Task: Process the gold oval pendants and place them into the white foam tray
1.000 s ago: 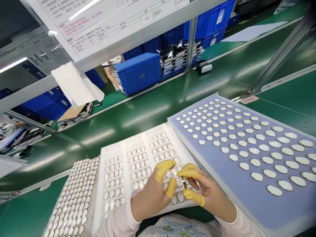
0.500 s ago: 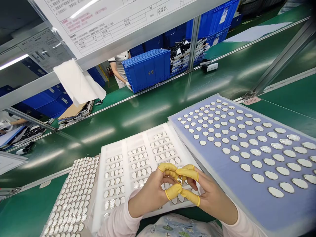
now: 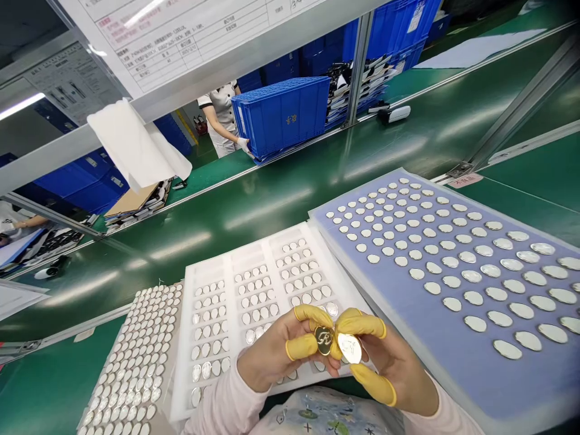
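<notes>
My left hand [image 3: 281,347], in yellow finger cots, pinches a small gold-coloured oval badge [image 3: 323,340] between thumb and forefinger. My right hand [image 3: 383,362] pinches a pale silvery oval badge [image 3: 349,348] right beside it, faces turned up toward me. Both hands hover over the near end of the white foam tray [image 3: 235,260], whose slots hold rows of oval badges. The two held badges touch or nearly touch at their edges.
A blue-grey foam sheet [image 3: 512,374] dotted with several oval pieces lies at the right. A tightly packed sheet of ovals [image 3: 136,362] lies at the left. Beyond runs a green conveyor belt [image 3: 272,199]. Across it a person [image 3: 222,115] handles a blue crate [image 3: 285,115].
The single piece pinched edge-on between both hands is now two ovals held apart, one per hand, faces up. The person across has pushed the blue crate rightward.
</notes>
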`<state>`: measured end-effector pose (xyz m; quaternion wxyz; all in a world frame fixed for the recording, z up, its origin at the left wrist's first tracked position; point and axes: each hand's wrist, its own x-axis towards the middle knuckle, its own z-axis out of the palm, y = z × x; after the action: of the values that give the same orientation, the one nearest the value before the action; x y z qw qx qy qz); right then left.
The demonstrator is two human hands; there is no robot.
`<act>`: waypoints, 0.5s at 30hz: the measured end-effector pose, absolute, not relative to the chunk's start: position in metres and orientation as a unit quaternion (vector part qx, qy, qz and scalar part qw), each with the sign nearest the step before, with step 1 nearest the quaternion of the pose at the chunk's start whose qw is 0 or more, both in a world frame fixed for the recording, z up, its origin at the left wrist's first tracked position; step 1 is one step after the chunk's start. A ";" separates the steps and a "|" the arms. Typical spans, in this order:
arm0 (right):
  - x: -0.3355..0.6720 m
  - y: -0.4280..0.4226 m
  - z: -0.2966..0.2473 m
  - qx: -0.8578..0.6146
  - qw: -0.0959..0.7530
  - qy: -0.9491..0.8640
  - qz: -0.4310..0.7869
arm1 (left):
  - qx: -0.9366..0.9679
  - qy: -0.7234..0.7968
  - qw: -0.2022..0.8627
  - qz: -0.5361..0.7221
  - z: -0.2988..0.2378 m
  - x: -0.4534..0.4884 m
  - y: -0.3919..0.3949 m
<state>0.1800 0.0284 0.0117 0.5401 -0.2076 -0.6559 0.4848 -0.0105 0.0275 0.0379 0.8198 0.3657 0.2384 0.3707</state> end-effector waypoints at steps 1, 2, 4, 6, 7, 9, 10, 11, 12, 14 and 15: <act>0.180 0.027 0.010 -0.199 0.538 -0.637 0.516 | 0.347 0.232 0.832 0.366 0.035 -0.011 0.027; 0.179 0.026 0.009 -0.192 0.534 -0.618 0.544 | 0.335 0.224 0.841 0.362 0.033 -0.011 0.027; 0.177 0.024 0.007 -0.171 0.528 -0.585 0.591 | 0.324 0.207 0.852 0.355 0.028 -0.013 0.026; 0.175 0.022 0.005 -0.147 0.522 -0.566 0.621 | 0.322 0.195 0.858 0.350 0.025 -0.014 0.025; 0.174 0.022 0.004 -0.136 0.520 -0.561 0.630 | 0.321 0.192 0.860 0.348 0.023 -0.014 0.024; 0.173 0.021 0.001 -0.127 0.519 -0.553 0.640 | 0.315 0.186 0.863 0.350 0.020 -0.014 0.024; 0.173 0.021 -0.001 -0.128 0.520 -0.549 0.642 | 0.311 0.181 0.863 0.353 0.019 -0.014 0.023; 0.172 0.020 -0.003 -0.132 0.524 -0.544 0.642 | 0.309 0.176 0.864 0.357 0.018 -0.014 0.023; 0.172 0.020 -0.006 -0.137 0.528 -0.540 0.641 | 0.306 0.172 0.864 0.360 0.017 -0.014 0.023; 0.172 0.020 -0.010 -0.147 0.533 -0.540 0.634 | 0.306 0.174 0.863 0.363 0.016 -0.014 0.022; 0.171 0.021 -0.012 -0.152 0.534 -0.543 0.630 | 0.306 0.178 0.862 0.363 0.016 -0.014 0.022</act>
<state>0.1714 0.0206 -0.0122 0.5345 -0.1520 -0.5426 0.6299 -0.0136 0.0218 0.0159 0.8620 0.3059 0.1776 0.3630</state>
